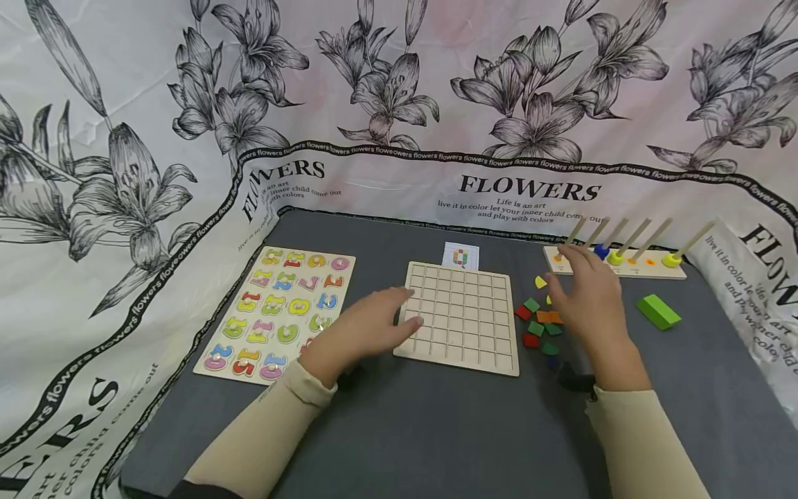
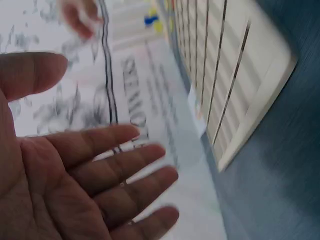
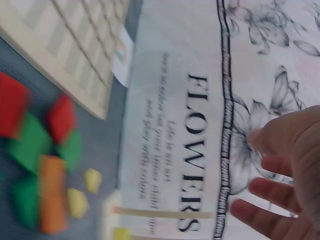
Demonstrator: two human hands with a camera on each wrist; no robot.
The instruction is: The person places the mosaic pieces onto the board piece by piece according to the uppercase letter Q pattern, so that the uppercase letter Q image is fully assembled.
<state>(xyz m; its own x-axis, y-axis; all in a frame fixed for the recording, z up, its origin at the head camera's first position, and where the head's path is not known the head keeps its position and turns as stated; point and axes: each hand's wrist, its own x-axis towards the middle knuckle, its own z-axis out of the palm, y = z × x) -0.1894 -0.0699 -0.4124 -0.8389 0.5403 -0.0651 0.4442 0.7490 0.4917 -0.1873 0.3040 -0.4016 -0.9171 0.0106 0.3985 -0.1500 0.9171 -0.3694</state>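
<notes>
In the head view a pale wooden grid board (image 1: 458, 319) lies in the middle of the dark table. My left hand (image 1: 361, 322) is at its left edge, thumb and fingers spread and overlapping the rim in this view. The left wrist view shows that palm (image 2: 55, 195) bare, with straight fingers. On the other side, my right hand (image 1: 589, 298) hovers with loosely extended fingers beside small coloured pieces (image 1: 535, 328) in red, green, orange and yellow. Nothing shows between its fingers (image 3: 272, 195) in the right wrist view. It hides part of the peg stand (image 1: 651, 266) behind it.
A small card with a coloured letter-like pattern (image 1: 460, 256) lies at the board's far edge. To the left is a number puzzle board (image 1: 274, 305), partly covered by the left arm. A green block (image 1: 658, 312) lies at right. Flower-printed cloth (image 1: 399, 173) borders the table.
</notes>
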